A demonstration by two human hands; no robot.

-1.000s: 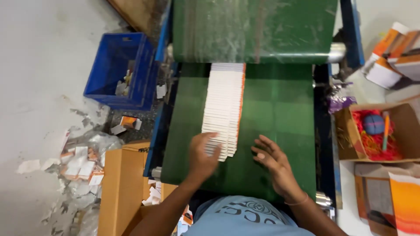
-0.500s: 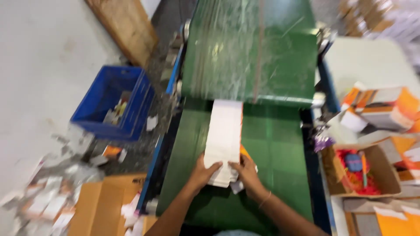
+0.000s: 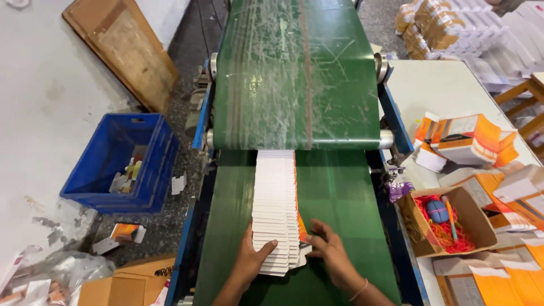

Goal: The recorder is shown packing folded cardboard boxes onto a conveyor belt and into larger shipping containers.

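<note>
Both hands grasp the near end of a row of flat white cartons [image 3: 275,204] lying along the green belt [image 3: 340,192]: the left hand [image 3: 252,262] clasps its left edge with the thumb on top, the right hand [image 3: 331,255] presses its right edge. A blue crate [image 3: 93,170] stands on the floor to the left, and an open box [image 3: 411,224] sits on the counter [image 3: 447,93] to the right.

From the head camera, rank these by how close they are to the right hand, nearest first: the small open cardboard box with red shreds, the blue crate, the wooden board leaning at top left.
1. Open cardboard box, just to the right of the right hand, on the side table.
2. Blue crate, on the floor left of the conveyor.
3. Wooden board, far upper left, leaning by the wall.
</note>
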